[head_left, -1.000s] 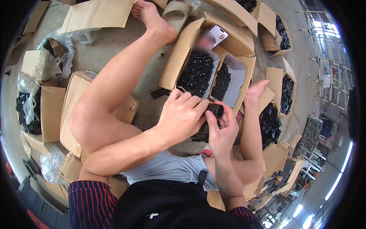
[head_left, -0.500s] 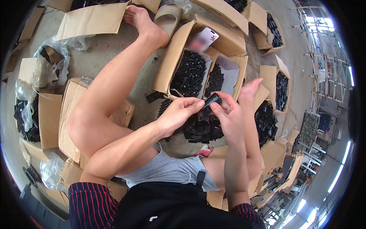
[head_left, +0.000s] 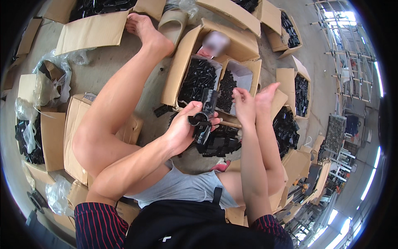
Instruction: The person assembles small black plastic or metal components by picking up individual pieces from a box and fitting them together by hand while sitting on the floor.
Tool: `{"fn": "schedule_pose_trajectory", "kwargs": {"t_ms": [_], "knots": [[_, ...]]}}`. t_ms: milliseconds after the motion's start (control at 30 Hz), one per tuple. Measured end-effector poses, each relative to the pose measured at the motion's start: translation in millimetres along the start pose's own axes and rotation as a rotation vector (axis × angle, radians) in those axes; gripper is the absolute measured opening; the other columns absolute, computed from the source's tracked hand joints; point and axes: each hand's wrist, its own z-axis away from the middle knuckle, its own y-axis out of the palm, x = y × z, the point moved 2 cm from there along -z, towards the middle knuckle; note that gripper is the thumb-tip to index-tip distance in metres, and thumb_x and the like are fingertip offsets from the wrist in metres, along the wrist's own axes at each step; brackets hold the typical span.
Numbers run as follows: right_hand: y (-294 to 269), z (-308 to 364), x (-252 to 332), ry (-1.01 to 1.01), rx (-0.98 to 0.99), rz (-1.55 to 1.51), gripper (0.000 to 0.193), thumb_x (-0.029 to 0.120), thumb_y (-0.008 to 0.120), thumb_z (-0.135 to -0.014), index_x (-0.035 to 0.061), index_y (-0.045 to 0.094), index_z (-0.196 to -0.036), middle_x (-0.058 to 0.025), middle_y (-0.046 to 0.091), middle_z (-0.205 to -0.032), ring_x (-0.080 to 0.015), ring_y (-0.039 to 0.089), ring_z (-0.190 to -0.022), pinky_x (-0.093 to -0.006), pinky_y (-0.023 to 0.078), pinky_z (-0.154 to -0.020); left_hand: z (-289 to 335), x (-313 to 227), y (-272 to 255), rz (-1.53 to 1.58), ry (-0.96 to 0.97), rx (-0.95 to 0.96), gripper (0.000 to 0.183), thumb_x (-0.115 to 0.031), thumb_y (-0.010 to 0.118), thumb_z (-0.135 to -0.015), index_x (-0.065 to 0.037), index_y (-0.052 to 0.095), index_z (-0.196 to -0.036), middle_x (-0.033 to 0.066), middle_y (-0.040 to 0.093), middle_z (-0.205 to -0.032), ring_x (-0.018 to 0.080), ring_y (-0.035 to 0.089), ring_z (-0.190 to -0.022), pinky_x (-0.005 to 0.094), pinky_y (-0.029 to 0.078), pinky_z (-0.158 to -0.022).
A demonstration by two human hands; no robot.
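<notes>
My left hand [head_left: 180, 129] is wrapped around a black clamp-like part [head_left: 202, 118] with an open ring at its near end, held up in front of the cardboard box [head_left: 169, 89]. My right hand [head_left: 245, 107] is raised at the box's near right corner, thumb and fingertips drawn together. Whether something small sits between them I cannot make out. Inside the box, one compartment holds longer black pieces [head_left: 199, 76], and the other holds small black bits [head_left: 226, 89]. A heap of black parts [head_left: 222, 141] lies on the floor beneath my hands.
A phone [head_left: 215, 43] rests at the box's far end. Open cartons of black parts stand at the right [head_left: 301, 95], far right [head_left: 290, 31] and left [head_left: 54, 137]. My bare legs flank the box. A sandal [head_left: 172, 27] and plastic bags [head_left: 58, 186] lie about.
My hands have separated. The left now holds the clamp-like part upright, where both hands had been on a small dark piece; the right has moved up toward the compartment of small bits.
</notes>
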Motion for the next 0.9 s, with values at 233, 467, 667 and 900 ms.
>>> {"fn": "schedule_pose_trajectory", "kwargs": {"t_ms": [233,467,667,900], "knots": [[32,-33,-43,0.054,0.202,0.657,0.038,0.016,0.075,-0.084,0.0032,0.065,-0.119,-0.0251,0.07,-0.109,-0.0429,0.065,-0.108,-0.0511,0.052,-0.094,-3,-11,5,-0.001,0.099,0.006,0.019,-0.034,0.044,-0.108,-0.014,0.045,-0.108,0.0167,0.065,-0.122,0.0275,0.068,-0.104,0.042,0.057,-0.092],[44,-33,-45,0.154,0.119,0.677,0.028,0.015,0.076,-0.083,0.0029,0.067,-0.107,-0.0247,0.071,-0.103,-0.0424,0.066,-0.104,-0.0489,0.052,-0.091,-9,-1,-10,-0.158,0.202,-0.024,0.018,-0.031,0.048,-0.108,-0.013,0.048,-0.109,0.0102,0.068,-0.118,0.0196,0.067,-0.098,0.0345,0.055,-0.087],[46,-32,-45,0.118,0.094,0.636,0.016,0.01,0.073,-0.082,0.0034,0.07,-0.097,-0.0254,0.071,-0.095,-0.0435,0.067,-0.099,-0.0501,0.053,-0.086,-13,7,-19,-0.249,0.27,-0.052,0.014,-0.027,0.05,-0.108,-0.013,0.047,-0.109,0.0088,0.068,-0.116,0.015,0.065,-0.1,0.0341,0.055,-0.088],[40,-32,-36,0.107,0.195,0.727,0.023,0.003,0.065,-0.082,0.0049,0.074,-0.103,-0.025,0.071,-0.104,-0.0408,0.068,-0.103,-0.0486,0.055,-0.091,-16,8,-21,-0.223,0.266,-0.049,0.014,-0.026,0.05,-0.108,-0.012,0.048,-0.109,0.009,0.069,-0.115,0.0143,0.066,-0.097,0.0332,0.056,-0.086]]}}
